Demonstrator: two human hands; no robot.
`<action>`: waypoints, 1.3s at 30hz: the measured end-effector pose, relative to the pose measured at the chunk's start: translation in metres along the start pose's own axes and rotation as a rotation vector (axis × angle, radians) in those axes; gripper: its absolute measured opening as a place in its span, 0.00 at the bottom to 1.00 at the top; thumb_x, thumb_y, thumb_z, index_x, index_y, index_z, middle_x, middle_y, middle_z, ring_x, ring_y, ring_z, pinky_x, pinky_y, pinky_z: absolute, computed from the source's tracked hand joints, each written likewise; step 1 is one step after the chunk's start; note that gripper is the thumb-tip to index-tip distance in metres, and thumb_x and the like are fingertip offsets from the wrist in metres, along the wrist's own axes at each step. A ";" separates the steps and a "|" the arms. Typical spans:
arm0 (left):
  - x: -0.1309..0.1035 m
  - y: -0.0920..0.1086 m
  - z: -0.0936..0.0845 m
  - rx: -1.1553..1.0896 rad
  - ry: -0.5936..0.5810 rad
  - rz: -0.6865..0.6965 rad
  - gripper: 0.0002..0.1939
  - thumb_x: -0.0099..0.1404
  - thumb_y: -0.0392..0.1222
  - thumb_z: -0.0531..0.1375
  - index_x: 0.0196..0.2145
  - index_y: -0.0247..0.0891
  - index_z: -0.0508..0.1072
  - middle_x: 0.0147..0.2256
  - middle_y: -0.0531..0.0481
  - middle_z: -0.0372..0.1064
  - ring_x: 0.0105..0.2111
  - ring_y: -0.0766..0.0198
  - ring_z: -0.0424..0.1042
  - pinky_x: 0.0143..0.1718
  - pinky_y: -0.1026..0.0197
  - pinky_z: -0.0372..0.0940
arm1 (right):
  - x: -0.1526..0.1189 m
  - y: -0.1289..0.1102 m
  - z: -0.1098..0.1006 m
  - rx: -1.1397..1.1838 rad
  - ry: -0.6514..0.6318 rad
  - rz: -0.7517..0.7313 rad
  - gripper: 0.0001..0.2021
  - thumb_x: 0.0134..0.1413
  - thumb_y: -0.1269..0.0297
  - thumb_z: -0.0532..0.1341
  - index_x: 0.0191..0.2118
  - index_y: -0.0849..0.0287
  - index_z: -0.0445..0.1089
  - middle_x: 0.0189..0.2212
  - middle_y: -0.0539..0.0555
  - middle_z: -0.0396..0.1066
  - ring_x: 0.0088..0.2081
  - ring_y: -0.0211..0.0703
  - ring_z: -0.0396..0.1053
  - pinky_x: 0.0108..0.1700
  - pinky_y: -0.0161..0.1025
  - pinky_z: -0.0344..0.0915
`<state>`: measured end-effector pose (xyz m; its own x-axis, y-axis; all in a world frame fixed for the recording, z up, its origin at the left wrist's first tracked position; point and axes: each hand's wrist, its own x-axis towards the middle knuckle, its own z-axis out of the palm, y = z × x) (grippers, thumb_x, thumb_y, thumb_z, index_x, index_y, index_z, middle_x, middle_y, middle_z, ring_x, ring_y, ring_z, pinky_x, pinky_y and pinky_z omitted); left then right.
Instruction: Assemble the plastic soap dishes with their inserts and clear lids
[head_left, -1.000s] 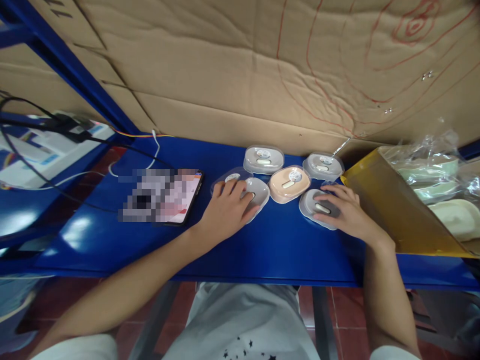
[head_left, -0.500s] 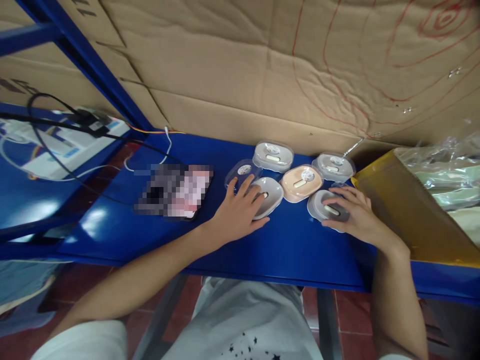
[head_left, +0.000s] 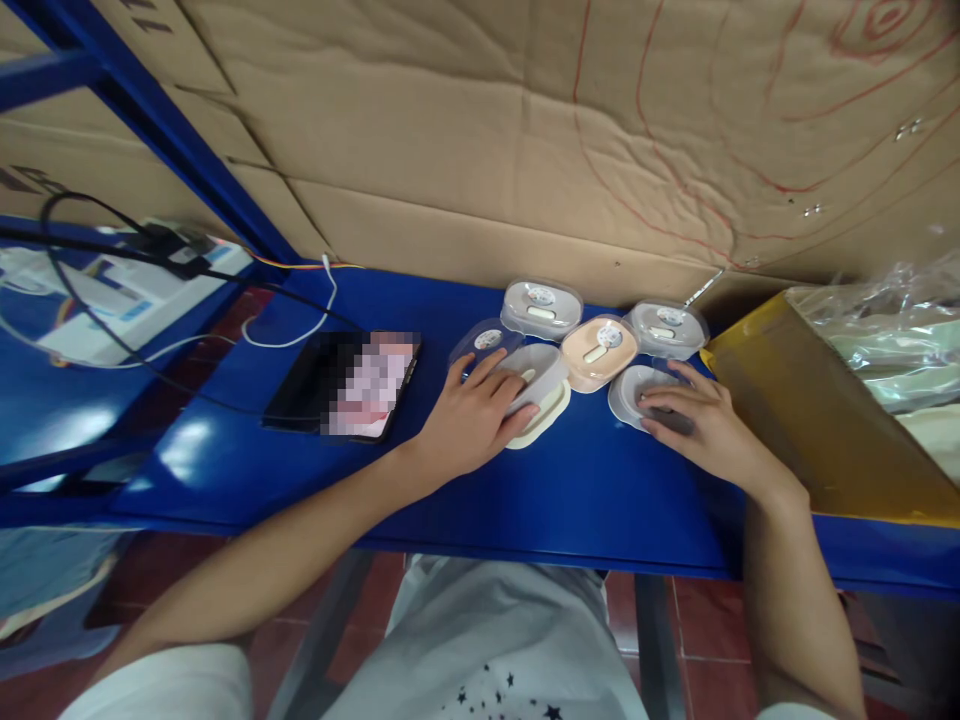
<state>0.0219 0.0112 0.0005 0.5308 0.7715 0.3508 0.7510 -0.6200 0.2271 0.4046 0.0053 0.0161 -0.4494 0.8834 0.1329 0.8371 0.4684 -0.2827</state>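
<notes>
My left hand (head_left: 472, 412) grips a grey oval soap dish (head_left: 546, 372), fingers over its rim and thumb along the near side. The dish is tilted up, and under it a cream base tray (head_left: 546, 418) shows on the blue table. A clear lid (head_left: 489, 340) with a round sticker lies just beyond my left fingertips. My right hand (head_left: 694, 410) closes over another grey soap dish (head_left: 628, 400) on the right, hiding most of it. Between them and behind sit a peach soap box (head_left: 600, 355) and two grey soap boxes (head_left: 541, 312) (head_left: 667, 332), all under clear lids.
On the left lies a phone (head_left: 352, 385), its screen partly blurred. Cables and a white power strip (head_left: 150, 300) are at the far left. A cardboard sheet (head_left: 420, 150) stands behind the blue table (head_left: 465, 515). To the right, a carton (head_left: 847, 420) holds plastic-wrapped items.
My left hand has tilted the grey dish up, uncovering the cream tray beneath. My right hand and its dish sit slightly higher in view. The peach box has shifted a little.
</notes>
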 end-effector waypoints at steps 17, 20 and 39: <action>0.001 -0.005 0.008 -0.066 0.135 0.001 0.19 0.84 0.44 0.50 0.58 0.35 0.77 0.56 0.38 0.81 0.68 0.47 0.72 0.70 0.39 0.61 | -0.003 -0.007 -0.003 -0.052 0.056 -0.017 0.14 0.75 0.51 0.59 0.59 0.44 0.73 0.63 0.55 0.78 0.73 0.64 0.65 0.73 0.70 0.49; 0.001 -0.004 0.007 -0.055 0.123 0.009 0.20 0.84 0.45 0.49 0.59 0.36 0.76 0.57 0.38 0.81 0.68 0.47 0.71 0.70 0.39 0.60 | -0.004 -0.006 -0.005 -0.048 0.085 -0.015 0.15 0.76 0.51 0.58 0.60 0.44 0.73 0.63 0.55 0.78 0.72 0.63 0.66 0.73 0.69 0.50; -0.003 -0.001 0.011 0.036 0.162 0.117 0.21 0.72 0.26 0.55 0.56 0.41 0.77 0.66 0.36 0.69 0.71 0.41 0.64 0.72 0.29 0.52 | 0.012 -0.003 0.006 -0.264 0.223 -0.022 0.18 0.72 0.70 0.54 0.62 0.55 0.70 0.64 0.65 0.75 0.65 0.64 0.72 0.64 0.63 0.63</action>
<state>0.0244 0.0110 -0.0109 0.5475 0.6595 0.5150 0.7031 -0.6963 0.1443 0.3946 0.0144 0.0132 -0.4133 0.8413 0.3483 0.8930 0.4494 -0.0257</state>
